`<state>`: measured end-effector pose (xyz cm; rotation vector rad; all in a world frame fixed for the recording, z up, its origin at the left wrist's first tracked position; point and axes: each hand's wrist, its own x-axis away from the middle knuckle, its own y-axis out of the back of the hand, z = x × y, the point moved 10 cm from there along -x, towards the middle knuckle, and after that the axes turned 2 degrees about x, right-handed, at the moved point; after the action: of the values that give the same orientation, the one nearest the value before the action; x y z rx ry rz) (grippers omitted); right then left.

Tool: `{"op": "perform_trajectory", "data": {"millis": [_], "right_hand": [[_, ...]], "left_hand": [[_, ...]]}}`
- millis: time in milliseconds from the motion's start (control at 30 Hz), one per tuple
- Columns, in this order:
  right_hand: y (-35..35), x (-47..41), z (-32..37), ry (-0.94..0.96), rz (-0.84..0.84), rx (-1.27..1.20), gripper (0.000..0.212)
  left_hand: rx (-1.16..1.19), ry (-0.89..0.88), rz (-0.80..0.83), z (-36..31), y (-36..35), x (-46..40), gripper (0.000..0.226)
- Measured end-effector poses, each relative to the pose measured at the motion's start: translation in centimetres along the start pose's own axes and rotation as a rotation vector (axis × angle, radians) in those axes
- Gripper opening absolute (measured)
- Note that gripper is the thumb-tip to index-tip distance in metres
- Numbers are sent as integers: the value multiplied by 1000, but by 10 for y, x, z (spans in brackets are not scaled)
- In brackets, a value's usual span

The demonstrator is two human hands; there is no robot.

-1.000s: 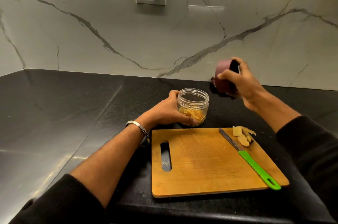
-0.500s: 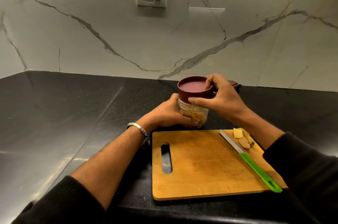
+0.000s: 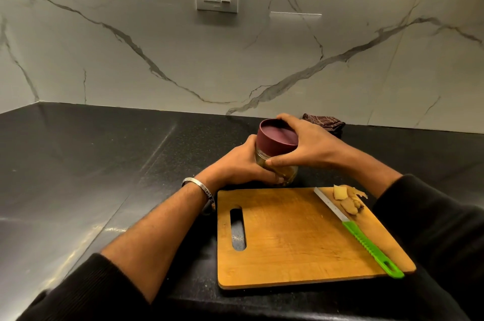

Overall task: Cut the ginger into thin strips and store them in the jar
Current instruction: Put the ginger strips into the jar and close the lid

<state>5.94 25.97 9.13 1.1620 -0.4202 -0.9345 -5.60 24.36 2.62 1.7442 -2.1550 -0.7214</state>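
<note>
Head view: knife [image 3: 359, 232] beside ginger scraps [image 3: 348, 201]

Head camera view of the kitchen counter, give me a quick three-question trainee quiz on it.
1. True or false: the green-handled knife lies on the wooden cutting board.
2. Which hand grips the maroon round lid: A) left hand, B) right hand, C) neither?
3. Fill in: the leftover ginger pieces sit at the board's far ____ corner.

Key:
1. True.
2. B: the right hand grips the lid, while the left hand holds the clear plastic jar beneath it.
3. Right, beside the knife blade.
</note>
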Motion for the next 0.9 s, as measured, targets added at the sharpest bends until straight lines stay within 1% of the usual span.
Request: {"op": "perform_trajectory", "data": {"millis": [100,200,367,433,567,667,733,800,900], "right_hand": [[3,-4,8,-18,17,102,113],[2,-5,14,-31,13,97,105],[6,0,10,-76,-31,16,98],[12,5,6,-91,-83,-32,94],[23,15,-7,-120,-166,-244,91],[29,23,-18,-140,-205,-451,81],[31,28,-23,-136,-238,-567,76],[34,31,-24,-117,-285,-626,71],[37,34,-20,-73,-340,-699,69]], "left_hand": [[-20,-14,6,-2,-2,-1,107],[-23,-20,12,-2,-2,-1,111],[2,-16,-3,-5,-2,1,98],[37,-41,-23,-10,2,2,93],[190,-96,-34,-22,4,6,85],[367,-143,-65,-30,7,8,86],[503,-143,-85,-30,8,7,86],[620,-129,-74,-27,6,6,89],[698,-102,-36,-26,1,6,100]]}}
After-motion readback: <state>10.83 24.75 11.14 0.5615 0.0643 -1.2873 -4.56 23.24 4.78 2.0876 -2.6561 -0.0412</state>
